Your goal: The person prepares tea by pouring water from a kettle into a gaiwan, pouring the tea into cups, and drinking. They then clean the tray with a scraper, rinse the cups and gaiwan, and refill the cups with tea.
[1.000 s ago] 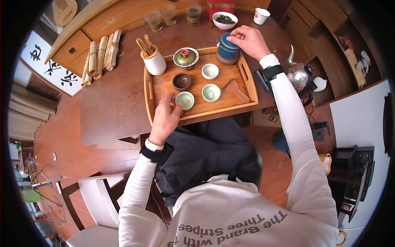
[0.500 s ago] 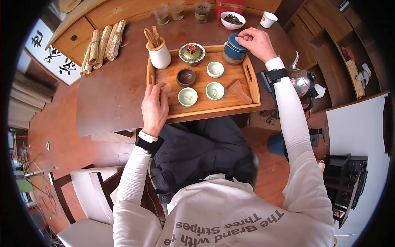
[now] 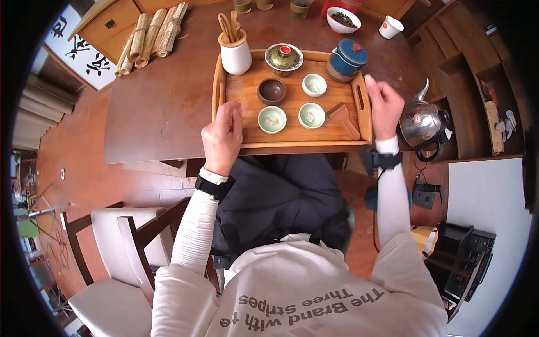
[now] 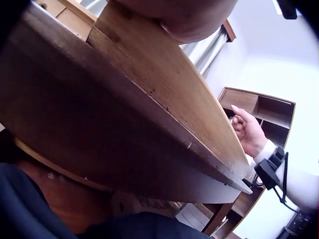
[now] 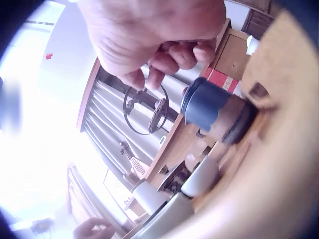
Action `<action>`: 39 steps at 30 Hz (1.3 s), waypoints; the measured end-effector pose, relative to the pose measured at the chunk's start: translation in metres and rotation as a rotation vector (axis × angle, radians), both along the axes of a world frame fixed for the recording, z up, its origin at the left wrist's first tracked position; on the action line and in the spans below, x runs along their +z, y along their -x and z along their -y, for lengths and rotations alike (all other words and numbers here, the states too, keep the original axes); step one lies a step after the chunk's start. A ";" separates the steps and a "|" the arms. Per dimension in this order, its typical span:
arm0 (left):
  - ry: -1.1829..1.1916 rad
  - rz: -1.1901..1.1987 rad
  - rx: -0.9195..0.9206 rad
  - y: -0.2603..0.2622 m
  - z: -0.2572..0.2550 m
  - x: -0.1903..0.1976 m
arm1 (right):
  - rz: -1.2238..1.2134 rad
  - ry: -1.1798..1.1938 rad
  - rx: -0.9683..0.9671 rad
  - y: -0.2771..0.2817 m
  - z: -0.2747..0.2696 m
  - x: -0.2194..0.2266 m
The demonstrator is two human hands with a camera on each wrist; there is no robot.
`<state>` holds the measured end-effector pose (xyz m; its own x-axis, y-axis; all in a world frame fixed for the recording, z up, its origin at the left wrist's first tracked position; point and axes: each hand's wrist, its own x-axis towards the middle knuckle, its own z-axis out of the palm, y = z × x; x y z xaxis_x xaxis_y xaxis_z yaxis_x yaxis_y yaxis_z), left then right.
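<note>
On the wooden tray (image 3: 281, 143), my left hand (image 3: 222, 137) bends its fingers over the front left corner. I cannot tell whether they grip the wall; the fingertips are hidden. In the left wrist view its palm overlaps the wall's top. My right hand (image 3: 386, 109), holding nothing, hangs loosely curled just outside the tray's right end. A blue and brown lidded teapot (image 3: 346, 60) stands at the back right. Pale green cups (image 3: 272, 119), a dark brown cup (image 3: 271, 91), a lidded bowl (image 3: 284, 60), a white tool holder (image 3: 236, 59) and a flat wooden piece (image 3: 344, 121) share the tray.
A steel kettle (image 3: 421, 121) stands right of the tray. Behind are a bowl of tea leaves (image 3: 343, 21) and a white paper cup (image 3: 391, 27). Rolled bamboo mats (image 3: 149, 36) lie on the dark table (image 3: 157, 112) at the left, and a chair (image 3: 123, 241) stands below.
My right hand has left the teapot's lid and come down to the tray's right end. My left hand has moved from the front green cup to the tray's left corner, its fingers now curled.
</note>
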<state>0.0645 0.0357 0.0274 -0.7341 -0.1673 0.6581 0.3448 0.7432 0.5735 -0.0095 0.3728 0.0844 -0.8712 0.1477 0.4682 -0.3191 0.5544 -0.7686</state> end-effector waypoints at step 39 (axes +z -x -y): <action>0.557 0.381 -0.587 -0.163 -0.105 -0.027 | 0.788 1.102 0.650 -0.184 0.090 -0.067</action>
<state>0.2274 0.1409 0.0005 -0.7861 0.5754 0.2257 0.6173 0.7116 0.3354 0.1742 0.2825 0.0176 -0.8902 -0.3967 -0.2239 0.4070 -0.4720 -0.7821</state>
